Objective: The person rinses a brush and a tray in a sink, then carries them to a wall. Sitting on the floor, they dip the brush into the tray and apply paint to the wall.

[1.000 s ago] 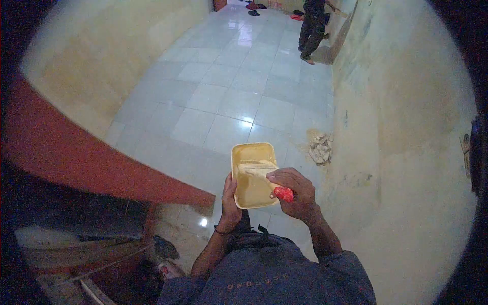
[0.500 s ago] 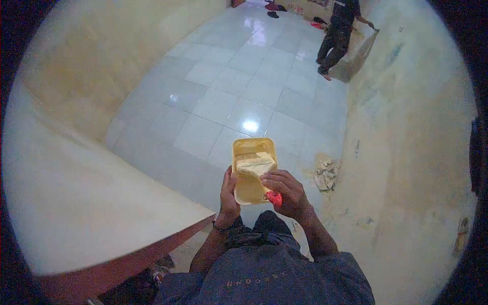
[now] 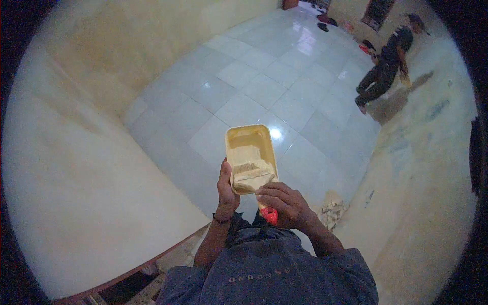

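My left hand [image 3: 226, 190] grips the left side of a shallow yellow tray [image 3: 227, 140] smeared with cream paint. Inside it, toward the near end, lies the head of a wide paintbrush [image 3: 252, 174], its bristles coated in the same cream colour. My right hand [image 3: 287, 203] is closed around the brush handle, whose red end shows below the palm. Fingers of that hand are close to the tray's near right corner. How much paint is in the tray I cannot tell.
A co-worker [image 3: 391, 56] stands by the right wall [image 3: 406, 203]. Pale flaked debris [image 3: 333, 211] lies at that wall's foot. On my left is a large pale surface [image 3: 91, 203] with a reddish lower edge. Grey tiles [image 3: 234, 107] cover the floor. Dark items [image 3: 325, 23] lie at the far end.
The brush has slid from the tray's middle to its near end, with my right hand moving toward me. My view has turned left. The co-worker's arm has lowered.
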The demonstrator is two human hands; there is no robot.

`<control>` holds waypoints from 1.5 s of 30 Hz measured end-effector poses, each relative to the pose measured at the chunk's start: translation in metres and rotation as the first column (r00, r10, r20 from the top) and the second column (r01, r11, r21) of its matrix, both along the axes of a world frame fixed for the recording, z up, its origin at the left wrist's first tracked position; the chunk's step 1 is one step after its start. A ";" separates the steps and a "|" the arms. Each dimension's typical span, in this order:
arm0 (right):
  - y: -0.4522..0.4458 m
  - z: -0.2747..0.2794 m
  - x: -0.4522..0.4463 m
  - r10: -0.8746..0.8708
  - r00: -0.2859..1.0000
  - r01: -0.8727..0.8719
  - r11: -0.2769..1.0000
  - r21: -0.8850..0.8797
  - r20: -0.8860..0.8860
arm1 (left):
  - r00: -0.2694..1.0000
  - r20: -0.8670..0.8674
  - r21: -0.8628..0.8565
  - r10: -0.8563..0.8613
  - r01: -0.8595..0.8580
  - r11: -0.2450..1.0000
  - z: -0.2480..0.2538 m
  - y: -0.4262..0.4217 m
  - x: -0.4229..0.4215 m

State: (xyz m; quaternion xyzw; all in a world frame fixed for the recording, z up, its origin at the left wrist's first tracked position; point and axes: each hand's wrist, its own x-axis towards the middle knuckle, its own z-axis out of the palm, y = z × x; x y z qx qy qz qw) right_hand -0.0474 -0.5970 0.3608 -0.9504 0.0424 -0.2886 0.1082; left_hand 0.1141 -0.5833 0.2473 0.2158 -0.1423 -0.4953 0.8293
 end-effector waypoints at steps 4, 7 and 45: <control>-0.031 0.013 -0.001 0.119 0.992 -0.118 0.992 0.041 -0.032 | 0.997 -0.048 0.019 0.058 -0.057 0.998 0.004 -0.014 -0.004; -0.046 0.027 -0.002 0.147 0.988 -0.141 0.982 0.126 -0.041 | 0.996 -0.082 0.006 0.020 -0.020 1.000 0.015 -0.008 -0.013; -0.097 0.120 -0.023 0.281 0.960 -0.210 0.720 0.662 -0.002 | 0.946 0.100 0.183 0.308 -0.322 0.929 0.081 0.014 -0.089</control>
